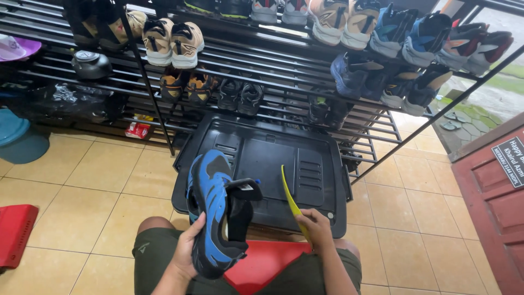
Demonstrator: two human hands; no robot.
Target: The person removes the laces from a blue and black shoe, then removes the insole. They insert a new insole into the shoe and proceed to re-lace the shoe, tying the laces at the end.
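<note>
My left hand [188, 248] grips a blue and black sneaker [215, 210] by its side, toe pointing away, its black tongue lifted up. My right hand [315, 225] pinches the lower end of a thin yellow insole [290, 198], which curves up and away beside the shoe's opening. Both are held above my knees, over a black plastic tray [305, 164] lying on the tiled floor. A red stool [261, 263] shows between my legs.
A black metal shoe rack [262, 60] filled with several pairs of sneakers stands behind the tray. A red basket [13, 232] lies at the left, a teal tub [19, 136] at the far left, a red door [491, 202] at the right.
</note>
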